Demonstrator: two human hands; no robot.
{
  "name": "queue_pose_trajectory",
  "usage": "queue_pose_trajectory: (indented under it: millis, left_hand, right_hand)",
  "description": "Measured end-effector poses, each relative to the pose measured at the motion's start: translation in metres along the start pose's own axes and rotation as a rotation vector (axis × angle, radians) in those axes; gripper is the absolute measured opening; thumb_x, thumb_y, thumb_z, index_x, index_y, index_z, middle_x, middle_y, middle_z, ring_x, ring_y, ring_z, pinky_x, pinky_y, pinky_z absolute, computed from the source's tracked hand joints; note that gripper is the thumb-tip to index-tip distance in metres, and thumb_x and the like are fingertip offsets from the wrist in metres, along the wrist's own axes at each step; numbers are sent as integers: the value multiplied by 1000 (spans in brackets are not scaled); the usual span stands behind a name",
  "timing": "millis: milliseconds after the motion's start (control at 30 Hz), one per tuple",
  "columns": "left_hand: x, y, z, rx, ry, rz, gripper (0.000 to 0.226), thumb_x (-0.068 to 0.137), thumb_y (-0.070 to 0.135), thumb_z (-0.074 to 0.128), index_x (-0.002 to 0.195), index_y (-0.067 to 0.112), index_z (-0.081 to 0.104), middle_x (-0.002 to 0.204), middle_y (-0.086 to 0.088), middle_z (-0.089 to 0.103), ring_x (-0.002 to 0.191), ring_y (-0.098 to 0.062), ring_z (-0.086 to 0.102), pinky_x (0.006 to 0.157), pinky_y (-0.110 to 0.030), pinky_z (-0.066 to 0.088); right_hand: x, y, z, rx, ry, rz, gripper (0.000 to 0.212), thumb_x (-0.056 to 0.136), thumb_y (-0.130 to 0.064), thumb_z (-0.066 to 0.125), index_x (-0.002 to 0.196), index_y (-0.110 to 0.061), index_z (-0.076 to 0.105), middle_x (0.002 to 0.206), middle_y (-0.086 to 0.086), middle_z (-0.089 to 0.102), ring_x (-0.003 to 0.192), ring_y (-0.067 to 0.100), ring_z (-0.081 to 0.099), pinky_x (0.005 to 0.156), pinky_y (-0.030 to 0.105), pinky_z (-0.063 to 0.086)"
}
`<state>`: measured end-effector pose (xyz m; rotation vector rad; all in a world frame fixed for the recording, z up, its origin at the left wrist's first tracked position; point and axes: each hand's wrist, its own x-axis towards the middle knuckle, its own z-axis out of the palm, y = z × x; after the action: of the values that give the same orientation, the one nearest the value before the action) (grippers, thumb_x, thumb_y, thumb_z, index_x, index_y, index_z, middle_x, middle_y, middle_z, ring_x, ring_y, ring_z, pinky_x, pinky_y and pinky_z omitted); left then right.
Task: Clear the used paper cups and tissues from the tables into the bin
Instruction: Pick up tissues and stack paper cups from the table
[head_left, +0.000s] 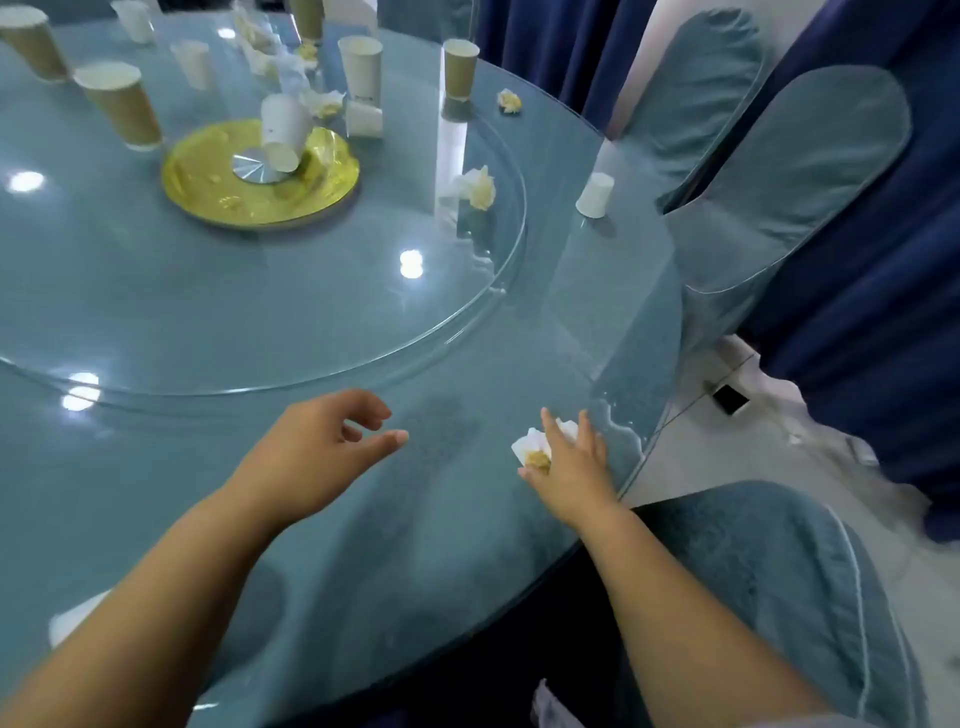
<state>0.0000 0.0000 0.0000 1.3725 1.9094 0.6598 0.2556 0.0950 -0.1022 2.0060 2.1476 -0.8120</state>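
Your right hand has its fingers laid straight on the crumpled yellow-stained white tissue by the blue glass-topped desk edge. Your left hand hovers relaxed, holding nothing.

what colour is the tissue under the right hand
White with a yellow stain, seen in the head view: tissue under the right hand.

A crumpled white tissue, stained yellow, is touched by the right fingers on the desk. Well beyond the fingers, a small white cup is stood upside down, with another stained tissue seen left of it. Farther still, a brown cup is stood upright.
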Motion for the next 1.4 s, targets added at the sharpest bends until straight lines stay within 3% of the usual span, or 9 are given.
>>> queue_pose_trajectory:
  millis: [133, 200, 300, 467, 600, 700, 833, 1133, 1400]
  left_hand:
    - [17, 1, 10, 19, -13, -65, 16, 80, 42, 70, 89, 32, 62, 86, 17, 64, 81, 0, 61, 64, -22, 44]
    - [25, 0, 13, 34, -19, -82, 16, 81, 41, 70, 90, 31, 62, 85, 17, 63, 79, 4, 60, 62, -18, 43]
    - [40, -7, 15, 62, -35, -114, 20, 82, 43, 69, 96, 30, 62, 91, 17, 62, 84, -3, 60, 69, -22, 44]
    - [78, -36, 5, 190, 22, -95, 46, 84, 44, 66, 123, 21, 57, 127, 2, 53, 120, -19, 48, 98, -29, 37]
    - [112, -65, -6, 273, 43, -164, 64, 91, 42, 58, 144, 12, 37, 151, -7, 34, 141, -25, 25, 115, -31, 16]
    - [132, -89, -10, 363, -91, -266, 73, 95, 50, 45, 152, 16, 16, 160, -2, 9, 147, -30, 3, 119, -40, 6]
    - [141, -108, -17, 486, -185, -305, 71, 96, 56, 36, 153, 24, 8, 160, 9, -5, 147, -25, -4, 116, -53, 8]
    - [137, -128, -36, 507, -100, -316, 60, 98, 53, 32, 151, 28, 19, 159, 14, 7, 147, -17, 5, 115, -52, 13]
    - [135, -142, -63, 360, 62, -549, 56, 95, 54, 38, 144, 26, 38, 152, 1, 36, 144, -27, 20, 114, -49, 20]
  right_hand:
    - [12, 0, 17, -182, -50, -35, 54, 94, -46, 49, 144, -34, 32, 155, 8, 12, 136, 35, 21, 108, 41, 26]
    - [19, -3, 22, -166, 14, -81, 36, 97, -37, 46, 129, -23, 50, 140, 7, 35, 120, 30, 36, 96, 34, 35]
    - [29, -17, 12, -81, 74, -162, 26, 98, -27, 47, 115, -12, 59, 121, 10, 50, 108, 31, 46, 82, 31, 34]
    - [47, -69, -27, 145, 189, -258, 23, 93, -21, 57, 113, -12, 63, 107, 14, 54, 100, 34, 52, 80, 35, 41]
    - [58, -109, -50, 128, 171, -315, 32, 92, -22, 59, 123, -19, 58, 114, 13, 54, 105, 33, 52, 87, 36, 42]
    - [66, -133, -60, 85, 159, -328, 39, 91, -22, 60, 129, -20, 54, 120, 12, 54, 111, 31, 51, 89, 33, 37]
    - [81, -152, -62, 59, 130, -334, 45, 92, -27, 59, 135, -24, 48, 131, 5, 50, 118, 26, 47, 92, 31, 37]
    - [106, -182, -48, 42, 30, -318, 45, 93, -23, 59, 135, -17, 47, 132, 9, 48, 118, 27, 47, 93, 29, 36]
    - [131, -197, -26, 42, -10, -374, 45, 89, -19, 63, 132, -16, 50, 127, 11, 51, 114, 31, 50, 97, 36, 40]
